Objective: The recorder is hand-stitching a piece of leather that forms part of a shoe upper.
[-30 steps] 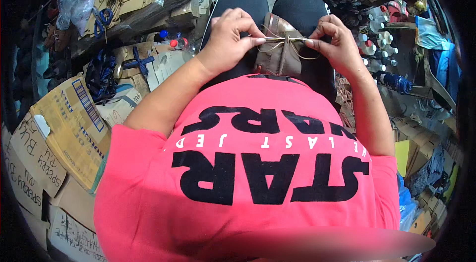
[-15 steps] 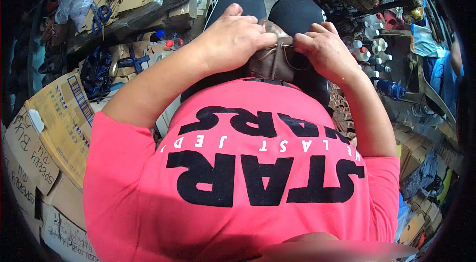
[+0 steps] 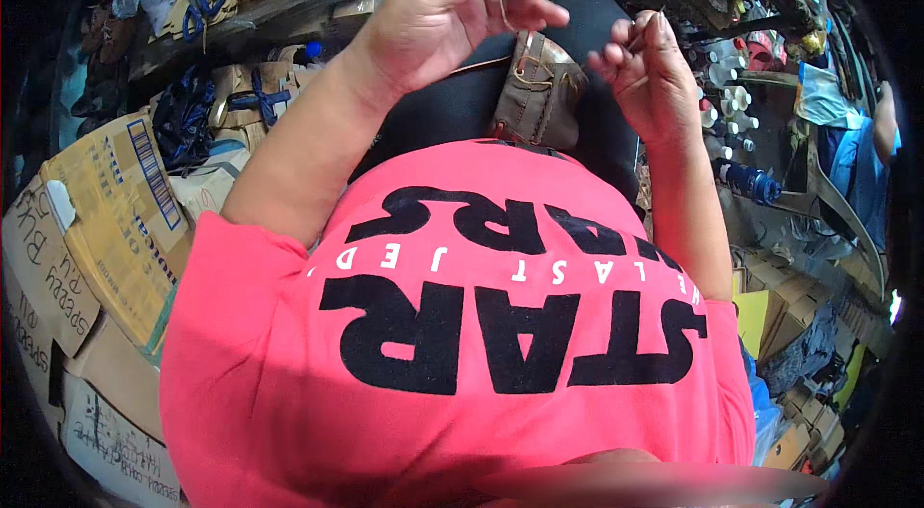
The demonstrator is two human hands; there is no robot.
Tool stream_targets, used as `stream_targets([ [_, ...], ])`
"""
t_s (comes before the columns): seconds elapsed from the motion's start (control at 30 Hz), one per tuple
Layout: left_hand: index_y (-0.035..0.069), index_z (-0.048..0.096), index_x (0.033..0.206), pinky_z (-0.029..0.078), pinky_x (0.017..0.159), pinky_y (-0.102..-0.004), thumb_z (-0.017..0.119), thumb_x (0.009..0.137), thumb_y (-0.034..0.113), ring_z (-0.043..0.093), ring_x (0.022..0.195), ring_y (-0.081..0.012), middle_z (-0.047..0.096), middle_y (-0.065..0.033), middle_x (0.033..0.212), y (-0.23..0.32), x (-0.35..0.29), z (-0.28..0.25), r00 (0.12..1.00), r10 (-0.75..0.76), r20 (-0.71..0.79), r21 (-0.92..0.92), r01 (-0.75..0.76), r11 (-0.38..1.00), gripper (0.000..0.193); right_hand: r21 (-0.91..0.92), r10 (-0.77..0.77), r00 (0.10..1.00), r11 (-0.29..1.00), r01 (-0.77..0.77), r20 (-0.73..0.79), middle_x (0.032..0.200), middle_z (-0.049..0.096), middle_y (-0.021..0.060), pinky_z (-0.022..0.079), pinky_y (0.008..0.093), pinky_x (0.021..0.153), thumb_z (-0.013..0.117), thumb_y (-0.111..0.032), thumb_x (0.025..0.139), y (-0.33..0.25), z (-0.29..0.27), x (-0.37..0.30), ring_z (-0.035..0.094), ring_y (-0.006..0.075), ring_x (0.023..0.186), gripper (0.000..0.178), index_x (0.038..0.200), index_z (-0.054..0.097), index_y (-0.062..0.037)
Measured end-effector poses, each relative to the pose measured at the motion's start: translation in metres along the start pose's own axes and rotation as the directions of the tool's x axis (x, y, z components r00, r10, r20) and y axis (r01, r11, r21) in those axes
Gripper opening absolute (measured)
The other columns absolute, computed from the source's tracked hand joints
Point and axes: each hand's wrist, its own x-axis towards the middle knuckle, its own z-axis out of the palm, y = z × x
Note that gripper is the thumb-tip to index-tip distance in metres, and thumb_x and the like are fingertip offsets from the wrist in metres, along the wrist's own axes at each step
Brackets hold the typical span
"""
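Observation:
A brown leather piece with stitching lies on my lap, on dark trousers. My left hand is raised above and to the left of it, with thumb and fingers pinched on a thin thread or needle that hangs toward the leather. My right hand is just to the right of the leather, fingertips pinched together as if on a thread end, though the thread itself is too fine to see there. Neither hand touches the leather. My pink shirt fills the lower half of the picture.
Cardboard boxes are stacked on the left. Blue scissors lie on a dark wooden plank at the upper left. White spools and a blue bottle stand on the right, where another person in blue is at the edge.
Both hands rested on the leather piece half a second ago. They have since lifted off it, the left one going up and left, and the view has closed in.

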Motion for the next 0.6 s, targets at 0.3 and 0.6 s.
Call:
stream_targets([
  [0.3, 0.012, 0.051, 0.085, 0.029, 0.052, -0.0219, 0.047, 0.099, 0.015, 0.027, 0.05, -0.0054, 0.033, 0.0041, 0.061, 0.014, -0.033, -0.092, 0.979, -0.15, -0.139, -0.004, 0.151, 0.989, 0.014, -0.379, -0.037, 0.968, 0.923, -0.062, -0.249, 0.072, 0.046, -0.0066, 0.041, 0.0231, 0.067, 0.061, -0.017, 0.092, -0.042, -0.083, -0.052, 0.044, 0.0042, 0.066, 0.008, 0.092, 0.058, -0.0097],
  [0.6, 0.007, 0.064, 0.116, 0.046, 0.086, -0.0285, 0.064, 0.087, 0.018, 0.058, 0.097, -0.0143, 0.064, -0.0055, 0.104, -0.028, 0.023, -0.034, 0.941, -0.287, 0.18, 0.905, -0.044, 0.423, 0.031, -0.979, -0.066, 0.977, -0.046, 0.2, 0.203, 0.083, 0.065, 0.0012, 0.039, 0.0324, 0.085, 0.072, -0.012, 0.075, -0.029, -0.008, -0.032, 0.058, 0.0182, 0.084, 0.015, 0.09, 0.074, -0.0162],
])
